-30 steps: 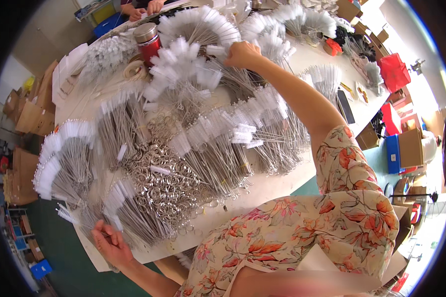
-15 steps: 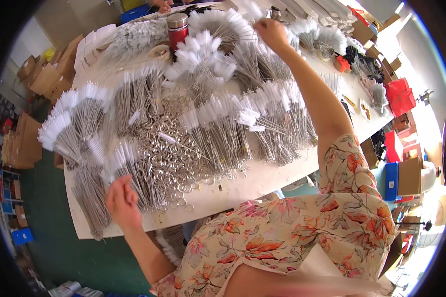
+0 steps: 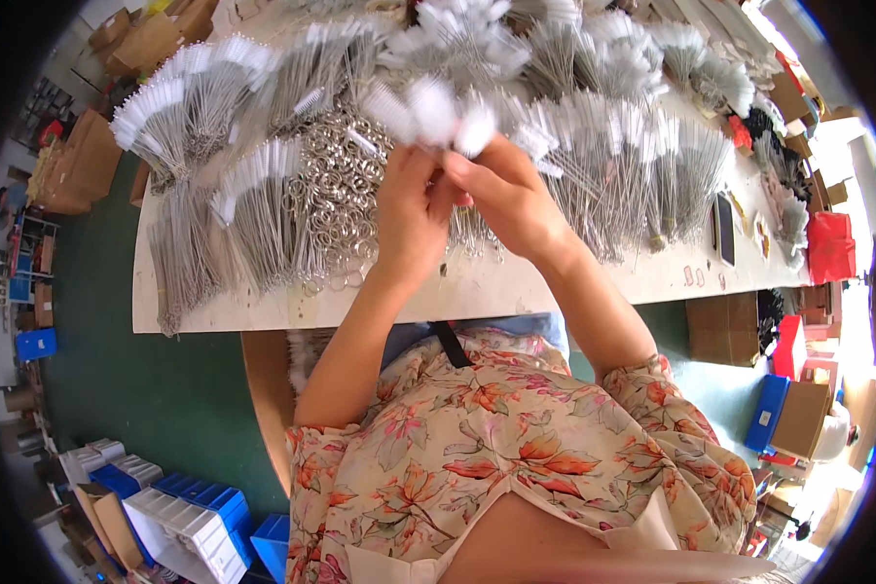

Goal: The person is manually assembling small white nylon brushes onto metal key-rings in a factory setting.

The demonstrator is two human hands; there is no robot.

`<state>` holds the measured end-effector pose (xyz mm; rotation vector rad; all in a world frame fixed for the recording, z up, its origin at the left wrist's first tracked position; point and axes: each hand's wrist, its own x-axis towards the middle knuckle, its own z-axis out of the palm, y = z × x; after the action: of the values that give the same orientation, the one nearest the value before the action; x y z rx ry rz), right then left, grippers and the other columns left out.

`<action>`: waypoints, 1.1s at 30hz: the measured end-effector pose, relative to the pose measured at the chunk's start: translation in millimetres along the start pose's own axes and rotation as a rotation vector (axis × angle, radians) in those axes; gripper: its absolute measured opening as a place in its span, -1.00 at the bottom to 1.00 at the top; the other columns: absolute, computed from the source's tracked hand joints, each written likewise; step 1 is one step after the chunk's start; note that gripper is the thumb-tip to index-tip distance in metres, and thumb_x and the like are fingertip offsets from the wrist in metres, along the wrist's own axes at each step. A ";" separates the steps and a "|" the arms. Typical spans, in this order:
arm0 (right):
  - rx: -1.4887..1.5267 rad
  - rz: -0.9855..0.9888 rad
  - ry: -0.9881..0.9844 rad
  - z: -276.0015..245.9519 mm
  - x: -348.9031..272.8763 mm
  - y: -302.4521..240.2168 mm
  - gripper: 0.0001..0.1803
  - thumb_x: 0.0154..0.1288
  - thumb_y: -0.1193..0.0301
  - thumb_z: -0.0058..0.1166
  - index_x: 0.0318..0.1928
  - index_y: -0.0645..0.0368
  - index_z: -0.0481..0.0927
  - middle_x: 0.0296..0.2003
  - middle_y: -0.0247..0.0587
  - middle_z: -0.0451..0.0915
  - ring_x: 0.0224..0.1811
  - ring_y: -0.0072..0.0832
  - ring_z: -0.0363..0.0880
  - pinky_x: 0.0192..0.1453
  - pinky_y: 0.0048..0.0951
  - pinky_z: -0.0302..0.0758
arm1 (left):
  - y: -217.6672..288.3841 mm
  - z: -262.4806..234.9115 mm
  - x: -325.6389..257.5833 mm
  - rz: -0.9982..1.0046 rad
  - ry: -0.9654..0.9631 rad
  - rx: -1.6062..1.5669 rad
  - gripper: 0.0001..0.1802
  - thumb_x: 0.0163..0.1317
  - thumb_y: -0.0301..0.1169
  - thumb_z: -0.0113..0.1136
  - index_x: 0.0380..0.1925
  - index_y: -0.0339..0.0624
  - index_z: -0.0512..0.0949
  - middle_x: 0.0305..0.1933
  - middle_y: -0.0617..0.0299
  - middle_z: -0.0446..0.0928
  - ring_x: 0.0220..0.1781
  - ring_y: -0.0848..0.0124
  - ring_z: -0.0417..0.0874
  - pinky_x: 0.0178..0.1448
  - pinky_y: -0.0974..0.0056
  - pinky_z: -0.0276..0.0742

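Note:
My left hand (image 3: 411, 212) and my right hand (image 3: 514, 202) meet over the middle of the table, fingers closed. White-bristled wire brushes (image 3: 432, 112) stick up from between my fingers, their heads smeared by motion. One brush head (image 3: 475, 127) rises beside my right thumb. Which hand grips which brush is partly hidden, and so are the stems. Just left of my hands lies a heap of loose metal rings (image 3: 331, 185). A fanned bundle of wire brushes (image 3: 642, 175) lies to the right.
More brush bundles (image 3: 263, 209) cover the left of the pale table (image 3: 360, 310), with others at the back. A dark phone (image 3: 724, 230) lies at the right. White and blue bins (image 3: 180, 535) stand on the green floor, lower left. A cardboard box (image 3: 725, 329) stands under the table.
My right hand has come back from the far side of the table and my left hand has moved in from the left. They now meet at the brushes. The view has shifted too.

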<state>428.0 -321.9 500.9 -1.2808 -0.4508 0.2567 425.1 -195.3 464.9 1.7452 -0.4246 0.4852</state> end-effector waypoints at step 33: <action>-0.057 0.956 -0.190 -14.2 -100.3 41.5 -0.82 0.27 0.37 0.01 -0.32 0.22 0.59 -0.56 -0.40 0.52 -0.56 -0.70 0.41 -0.47 -0.63 0.36 | -26.4 -30.9 -116.7 0.293 -0.358 0.013 -0.81 -0.01 -0.51 0.27 -0.36 -0.20 0.51 -0.40 0.15 0.52 -0.40 0.26 0.56 -0.38 0.28 0.47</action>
<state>348.3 -365.7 440.0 -1.4598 0.0327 1.1796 337.3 -156.4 387.1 1.7941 -0.9421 0.3793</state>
